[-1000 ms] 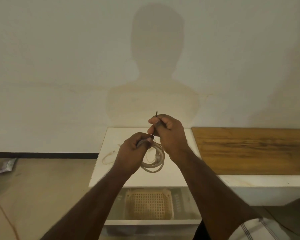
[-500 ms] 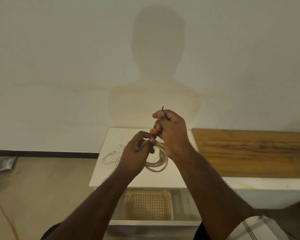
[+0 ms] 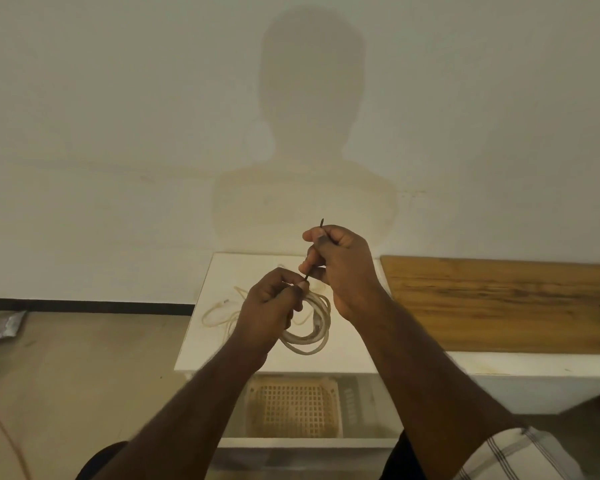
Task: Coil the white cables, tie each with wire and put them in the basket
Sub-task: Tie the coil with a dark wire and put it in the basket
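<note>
A coiled white cable (image 3: 312, 336) hangs above the white table (image 3: 340, 360), its top gripped by my left hand (image 3: 269, 308). My right hand (image 3: 340, 268), just above and to the right, pinches a thin dark tie wire (image 3: 321, 225); one end pokes up past the fingers and the other runs down to the coil at my left fingertips. A second white cable (image 3: 219, 311) lies loose on the table's left part, partly hidden by my left hand. The cream lattice basket (image 3: 293, 407) sits on the shelf under the table.
A wooden board (image 3: 499, 299) lies on the table to the right. The wall stands close behind the table. A silvery packet (image 3: 6, 327) lies on the floor at far left. A checked cloth (image 3: 513, 455) shows at the bottom right.
Both hands stay at the coil. My right hand has lifted slightly with the wire, then settled. The view has shifted a little.
</note>
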